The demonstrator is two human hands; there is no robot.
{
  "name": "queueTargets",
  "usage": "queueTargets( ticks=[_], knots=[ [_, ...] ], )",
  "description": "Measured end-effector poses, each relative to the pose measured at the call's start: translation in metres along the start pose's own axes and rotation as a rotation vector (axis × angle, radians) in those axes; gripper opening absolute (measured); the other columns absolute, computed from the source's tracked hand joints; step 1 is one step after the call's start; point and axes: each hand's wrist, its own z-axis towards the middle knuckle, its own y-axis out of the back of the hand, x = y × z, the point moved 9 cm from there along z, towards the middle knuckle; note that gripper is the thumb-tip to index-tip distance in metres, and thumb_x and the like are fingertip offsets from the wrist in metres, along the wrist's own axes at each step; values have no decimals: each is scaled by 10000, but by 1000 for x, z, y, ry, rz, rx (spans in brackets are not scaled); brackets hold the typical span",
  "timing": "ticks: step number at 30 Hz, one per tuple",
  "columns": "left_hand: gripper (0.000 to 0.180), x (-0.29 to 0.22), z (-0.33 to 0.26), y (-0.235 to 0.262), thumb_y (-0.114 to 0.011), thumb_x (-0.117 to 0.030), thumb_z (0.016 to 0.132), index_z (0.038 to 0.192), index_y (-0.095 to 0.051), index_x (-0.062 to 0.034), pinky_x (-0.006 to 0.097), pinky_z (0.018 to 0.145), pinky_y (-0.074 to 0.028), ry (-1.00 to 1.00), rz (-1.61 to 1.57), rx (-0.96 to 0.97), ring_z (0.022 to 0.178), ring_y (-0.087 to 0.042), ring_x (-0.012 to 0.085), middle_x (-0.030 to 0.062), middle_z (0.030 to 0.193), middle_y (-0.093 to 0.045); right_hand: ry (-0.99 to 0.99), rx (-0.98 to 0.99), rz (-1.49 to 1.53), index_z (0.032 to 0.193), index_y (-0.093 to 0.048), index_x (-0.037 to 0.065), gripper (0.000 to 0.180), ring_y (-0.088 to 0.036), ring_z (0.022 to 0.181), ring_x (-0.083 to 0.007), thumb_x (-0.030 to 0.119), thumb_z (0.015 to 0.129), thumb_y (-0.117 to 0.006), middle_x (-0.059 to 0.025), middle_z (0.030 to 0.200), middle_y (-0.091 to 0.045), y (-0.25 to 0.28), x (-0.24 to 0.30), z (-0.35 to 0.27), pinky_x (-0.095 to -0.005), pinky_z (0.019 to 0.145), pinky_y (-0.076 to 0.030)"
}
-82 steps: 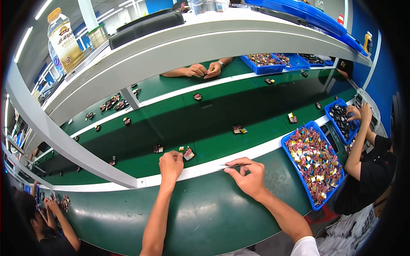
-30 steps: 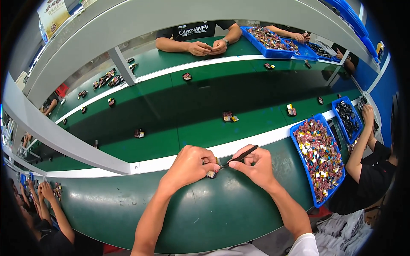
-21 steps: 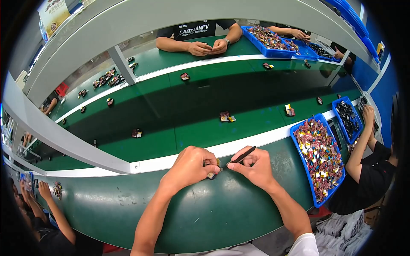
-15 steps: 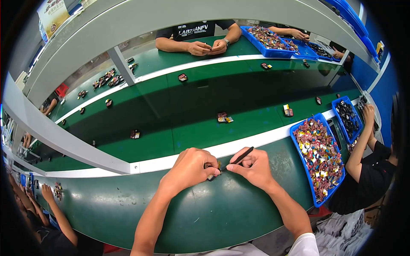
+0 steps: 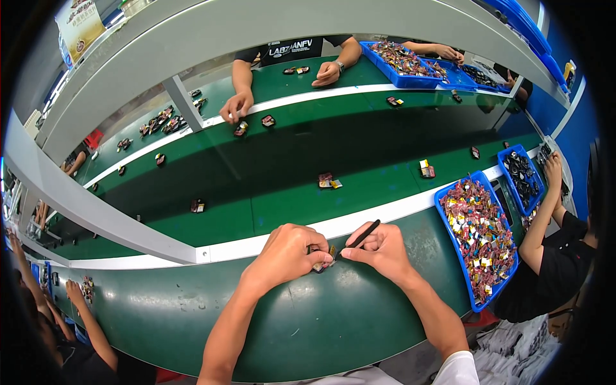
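Observation:
My left hand (image 5: 289, 251) is closed around a small black-cased assembly (image 5: 319, 264) with a yellowish piece on it, low over the green bench. The palm and fingers hide most of this assembly. To its right, my right hand (image 5: 380, 249) pinches a slim black stick-like tool (image 5: 364, 233), possibly tweezers. The tool slants up past the index finger; its lower end is mostly covered by the fingers. A small gap shows between the right fingertips and the assembly.
A blue tray (image 5: 475, 306) heaped with reddish, yellow and white small parts stands on the right. Behind it is a blue tray of black parts (image 5: 521, 176). Small assemblies (image 5: 328, 181) lie along the green belt (image 5: 282, 208) beyond the white rail (image 5: 237, 249). Co-workers sit opposite and at both sides.
The right fingertips and tool have drawn slightly away from the assembly. Parts on the belt have shifted left. The co-worker opposite has reached a hand to the belt beside a part.

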Motion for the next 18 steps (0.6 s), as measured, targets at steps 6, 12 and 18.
queueTargets(
  ticks=[6,12,18],
  knots=[
    [101,-2,0,1,-800,-126,767,755,-736,-49,367,616,-507,-16,-10,1,639,-651,272,99,712,-699,-32,4,15,889,-678,-44,164,-619,677,-32,-44,790,-808,-66,771,-707,1,-5,1,-177,575,-471],
    [106,2,1,4,-798,-125,809,805,-745,-33,330,565,-493,66,-106,-7,622,-671,198,93,728,-714,-24,-18,108,896,-676,-51,165,-653,685,-72,-76,782,-793,-98,799,-721,3,-5,3,-198,601,-512],
    [144,33,0,-10,-732,-115,918,996,-751,4,225,455,-454,353,-602,24,632,-692,125,106,850,-734,-59,-89,212,904,-648,3,144,-524,540,-33,-32,817,-757,-145,811,-740,13,-4,3,-185,463,-324]
  ],
)
